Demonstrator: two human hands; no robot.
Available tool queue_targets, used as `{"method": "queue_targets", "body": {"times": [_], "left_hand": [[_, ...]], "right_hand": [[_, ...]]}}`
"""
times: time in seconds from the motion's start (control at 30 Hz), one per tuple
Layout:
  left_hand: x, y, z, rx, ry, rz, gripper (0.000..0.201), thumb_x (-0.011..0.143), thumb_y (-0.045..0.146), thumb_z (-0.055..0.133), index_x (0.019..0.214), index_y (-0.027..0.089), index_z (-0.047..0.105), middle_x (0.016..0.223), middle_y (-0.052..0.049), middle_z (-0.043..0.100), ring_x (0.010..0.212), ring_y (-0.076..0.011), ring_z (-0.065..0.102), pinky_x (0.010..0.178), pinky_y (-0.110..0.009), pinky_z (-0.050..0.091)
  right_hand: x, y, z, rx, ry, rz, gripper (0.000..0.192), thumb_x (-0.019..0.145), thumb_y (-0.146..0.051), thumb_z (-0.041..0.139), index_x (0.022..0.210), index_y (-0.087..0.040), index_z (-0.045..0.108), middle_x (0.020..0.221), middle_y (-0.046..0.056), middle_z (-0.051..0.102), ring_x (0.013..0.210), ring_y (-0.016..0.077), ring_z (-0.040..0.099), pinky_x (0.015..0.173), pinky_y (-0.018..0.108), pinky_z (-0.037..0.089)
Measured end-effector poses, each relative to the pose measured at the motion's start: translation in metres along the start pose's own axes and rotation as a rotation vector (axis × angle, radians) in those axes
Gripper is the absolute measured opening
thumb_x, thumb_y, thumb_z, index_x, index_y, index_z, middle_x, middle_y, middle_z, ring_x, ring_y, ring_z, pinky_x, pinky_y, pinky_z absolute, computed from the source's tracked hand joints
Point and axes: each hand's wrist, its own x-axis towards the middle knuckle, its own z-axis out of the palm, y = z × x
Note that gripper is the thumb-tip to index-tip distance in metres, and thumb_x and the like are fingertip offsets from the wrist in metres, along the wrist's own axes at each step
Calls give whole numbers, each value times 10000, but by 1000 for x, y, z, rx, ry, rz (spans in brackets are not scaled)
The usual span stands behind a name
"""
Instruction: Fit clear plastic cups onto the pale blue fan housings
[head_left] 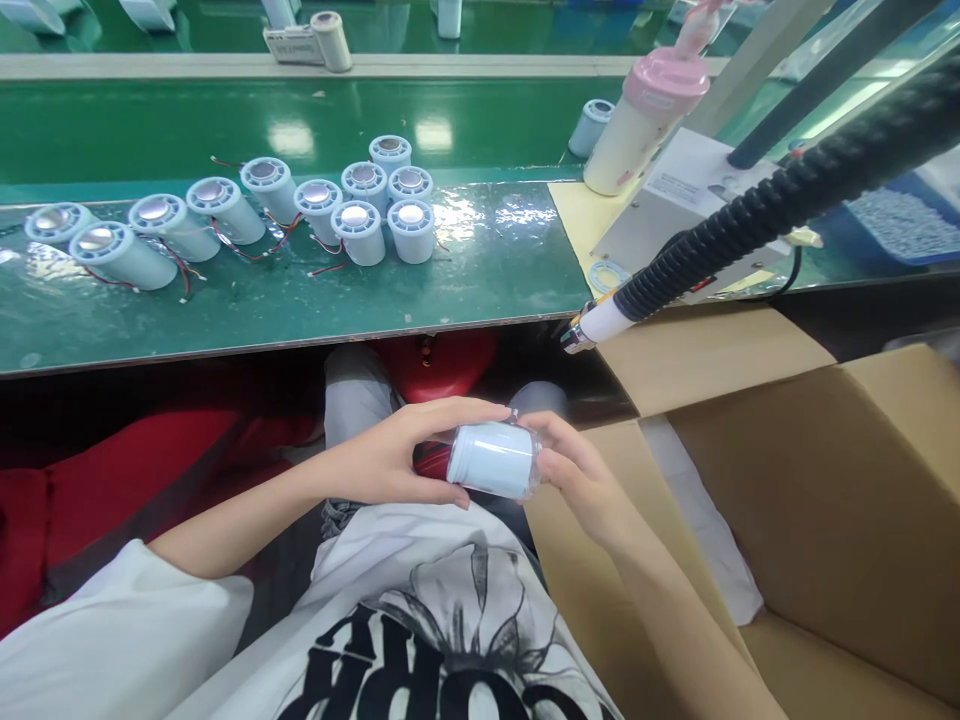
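Being gripped between both hands, a light-blue plastic cylinder seemingly covered in clear film (493, 460) is found on the near side of the glossy green workbench (495, 285), above the lap. One end is cupped by the left hand (401, 452); the other, where film appears to stand loose, is pinched by the right hand (589, 482).

As far as can be judged, this one piece is partway through being wrapped. Eleven similar light-blue cylinders with silvery round tops (360, 248) are set out upon the workbench, thin red and black wires trailing beside several; film cannot be made out on them, so they are judged to be left to do. A white sheet (709, 520) is seen inside the brown cardboard box (825, 490) at the workbench's near right; whether finished pieces are stored there cannot be told.

Large black letters are printed on the white shirt (315, 580), the word being cut off. A label is borne by the pale boxy stand (652, 225) on the workbench's right, too small to be read.
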Motion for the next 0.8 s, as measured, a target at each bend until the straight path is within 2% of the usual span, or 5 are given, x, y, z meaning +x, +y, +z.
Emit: {"method": "queue_targets", "body": {"times": [0.17, 0.27, 0.4, 0.53, 0.8], "left_hand": [[21, -19, 0, -356, 55, -142, 834, 684, 144, 758, 1404, 295, 366, 1431, -110, 437, 1286, -272, 455, 1036, -397, 415], [54, -37, 0, -524, 148, -168, 802, 671, 162, 772, 1379, 241, 406, 1395, -146, 469, 1272, -290, 462, 1010, -415, 430], [99, -55, 1, -584, 212, -193, 767, 648, 208, 795, 1336, 186, 458, 1355, -167, 504, 1278, -295, 449, 1056, -444, 367], [118, -63, -3, -559, 200, -198, 745, 657, 236, 790, 1327, 194, 466, 1363, -158, 504, 1283, -295, 447, 1078, -454, 334], [103, -55, -18, -512, 163, -160, 703, 728, 242, 736, 1359, 212, 429, 1390, -148, 477, 1278, -282, 454, 1034, -385, 396]], "right_hand": [[15, 23, -6, 210, 152, -9, 359, 733, -473, 654, 977, -238, 535, 796, -22, 603, 600, 115, 593, 530, 238, 526], [31, 38, -11, 379, 319, -71, 415, 692, -504, 659, 980, -245, 511, 845, -9, 630, 636, 142, 629, 551, 261, 533], [52, 54, -21, 483, 476, -197, 450, 706, -536, 618, 1026, -250, 484, 919, 10, 644, 649, 143, 640, 576, 273, 532], [66, 61, -28, 498, 505, -256, 442, 746, -539, 573, 1059, -240, 483, 907, 22, 647, 666, 152, 639, 586, 288, 536], [76, 58, -21, 522, 420, -286, 466, 728, -522, 618, 1065, -213, 522, 924, 35, 647, 689, 156, 635, 600, 296, 553]]}}
